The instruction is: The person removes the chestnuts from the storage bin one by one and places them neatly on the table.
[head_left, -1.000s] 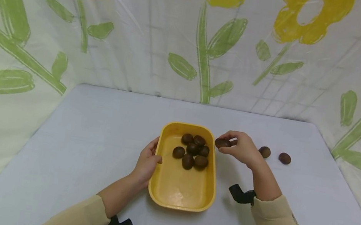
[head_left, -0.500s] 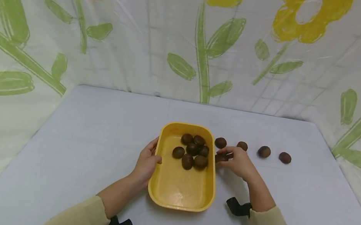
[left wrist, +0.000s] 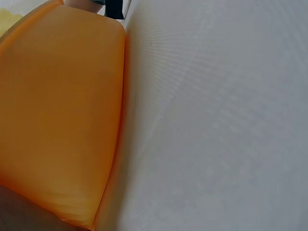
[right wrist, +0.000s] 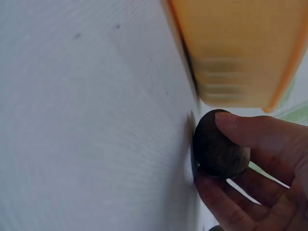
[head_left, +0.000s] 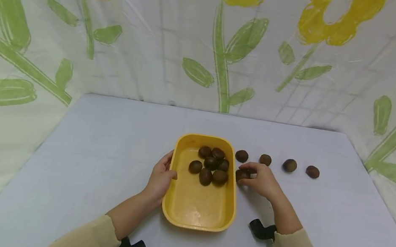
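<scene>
A yellow plastic tray [head_left: 197, 209] stands on the table, with several brown chestnuts [head_left: 206, 176] toward its far right part. My left hand [head_left: 159, 179] grips the tray's left side, thumb over the rim. Just off the tray's right side, my right hand [head_left: 260, 180] pinches a chestnut [right wrist: 219, 147] between thumb and fingers, low at the tabletop. In the right wrist view the chestnut's underside seems to meet the white cloth. The left wrist view shows the tray's outer wall [left wrist: 62, 106] close up; most of the left hand is out of that view.
Several single chestnuts [head_left: 289, 165] lie in a spaced row to the right of the tray's far end, beyond my right hand. A white cloth covers the table [head_left: 102, 147]. Behind it hangs a flower-patterned curtain [head_left: 136, 46]. Black wrist mounts [head_left: 262, 230] stick out from both sleeves.
My right hand has come nearer along the tray's right side. A chestnut it held at the row's left end now lies there, and it holds another. The left hand and tray stay put.
</scene>
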{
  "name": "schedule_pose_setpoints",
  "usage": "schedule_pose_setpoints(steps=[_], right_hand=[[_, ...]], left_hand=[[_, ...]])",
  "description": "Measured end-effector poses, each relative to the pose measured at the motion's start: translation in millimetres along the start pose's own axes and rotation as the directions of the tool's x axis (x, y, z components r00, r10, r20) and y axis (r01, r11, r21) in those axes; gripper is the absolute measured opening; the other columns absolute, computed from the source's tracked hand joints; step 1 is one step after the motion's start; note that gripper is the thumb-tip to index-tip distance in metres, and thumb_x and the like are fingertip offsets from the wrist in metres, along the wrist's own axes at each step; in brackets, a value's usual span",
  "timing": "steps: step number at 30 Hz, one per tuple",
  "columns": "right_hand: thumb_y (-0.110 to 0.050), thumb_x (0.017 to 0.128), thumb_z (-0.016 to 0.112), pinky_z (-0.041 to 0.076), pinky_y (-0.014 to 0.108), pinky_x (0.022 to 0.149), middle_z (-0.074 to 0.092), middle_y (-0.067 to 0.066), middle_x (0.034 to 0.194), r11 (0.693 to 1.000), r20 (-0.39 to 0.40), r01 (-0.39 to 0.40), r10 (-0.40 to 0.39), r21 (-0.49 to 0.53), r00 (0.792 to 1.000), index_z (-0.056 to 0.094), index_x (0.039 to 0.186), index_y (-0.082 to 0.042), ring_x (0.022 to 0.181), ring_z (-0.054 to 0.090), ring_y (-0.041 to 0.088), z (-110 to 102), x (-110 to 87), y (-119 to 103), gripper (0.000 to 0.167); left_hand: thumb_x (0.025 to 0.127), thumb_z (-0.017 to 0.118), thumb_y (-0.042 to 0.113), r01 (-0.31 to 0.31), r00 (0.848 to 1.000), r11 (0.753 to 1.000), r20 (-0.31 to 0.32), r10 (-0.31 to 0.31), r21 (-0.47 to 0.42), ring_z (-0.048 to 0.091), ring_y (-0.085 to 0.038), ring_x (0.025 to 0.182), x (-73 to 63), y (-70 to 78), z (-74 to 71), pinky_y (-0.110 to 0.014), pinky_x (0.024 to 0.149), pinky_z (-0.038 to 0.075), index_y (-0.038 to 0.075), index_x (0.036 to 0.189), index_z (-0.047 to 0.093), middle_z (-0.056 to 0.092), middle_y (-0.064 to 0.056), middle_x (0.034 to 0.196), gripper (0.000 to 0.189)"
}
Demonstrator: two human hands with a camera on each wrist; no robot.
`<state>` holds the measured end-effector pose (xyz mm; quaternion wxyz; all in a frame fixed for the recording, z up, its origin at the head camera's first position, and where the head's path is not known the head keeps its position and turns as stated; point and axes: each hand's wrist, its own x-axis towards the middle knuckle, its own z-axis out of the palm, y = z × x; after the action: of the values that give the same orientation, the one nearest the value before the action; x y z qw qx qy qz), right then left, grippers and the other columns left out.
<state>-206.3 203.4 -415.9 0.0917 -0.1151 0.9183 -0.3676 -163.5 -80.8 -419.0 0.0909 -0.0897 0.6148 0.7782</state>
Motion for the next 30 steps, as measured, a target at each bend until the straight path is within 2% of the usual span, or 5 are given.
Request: schedule_pose_setpoints(steps=[5,18,24,30], right_hand=[[-0.008,0.076,0.072,0.052,0.042,0.088,0.064,0.015,0.113,0.999,0.003,0.008,-0.008,0.039,1.0,0.064,0.113,-0.002,0.105,0.06,0.029,1,-0.8,5,0.038],[-0.013,0.076,0.073,0.048,0.047,0.091,0.064,0.016,0.115,1.0,0.012,0.0,0.0,-0.007,1.0,0.063,0.115,-0.003,0.107,0.059,0.035,-4,-1.8,4,0.042],[-0.016,0.076,0.074,0.048,0.048,0.092,0.063,0.016,0.115,1.0,0.016,-0.028,0.028,0.002,0.999,0.062,0.117,-0.003,0.109,0.058,0.036,-6,-3.2,7,0.045],[-0.015,0.076,0.073,0.048,0.049,0.092,0.063,0.017,0.117,1.0,0.026,0.005,-0.005,0.023,1.0,0.06,0.118,0.0,0.107,0.059,0.036,-11,-4.0,5,0.046]], left_hand=[[0.074,0.033,-0.016,0.003,1.0,1.0,-0.004,-0.003,-0.008,0.025,-0.023,0.141,0.6,-0.4,-0.1,-0.041,0.113,0.026,0.007,0.147,0.022,0.024,-0.007,0.154,0.078],[0.072,0.033,-0.017,0.001,1.0,1.0,-0.009,-0.001,-0.029,0.025,-0.023,0.141,-0.2,-0.3,1.3,-0.04,0.113,0.027,0.006,0.147,0.023,0.025,-0.008,0.153,0.079],[0.072,0.033,-0.017,0.004,1.0,1.0,-0.014,-0.004,-0.018,0.025,-0.023,0.141,0.3,-0.8,1.5,-0.04,0.113,0.026,0.006,0.147,0.023,0.025,-0.007,0.153,0.08],[0.072,0.033,-0.017,0.001,1.0,1.0,-0.022,-0.001,-0.001,0.027,-0.023,0.14,1.5,-1.1,0.6,-0.04,0.113,0.027,0.007,0.147,0.024,0.027,-0.007,0.153,0.079]])
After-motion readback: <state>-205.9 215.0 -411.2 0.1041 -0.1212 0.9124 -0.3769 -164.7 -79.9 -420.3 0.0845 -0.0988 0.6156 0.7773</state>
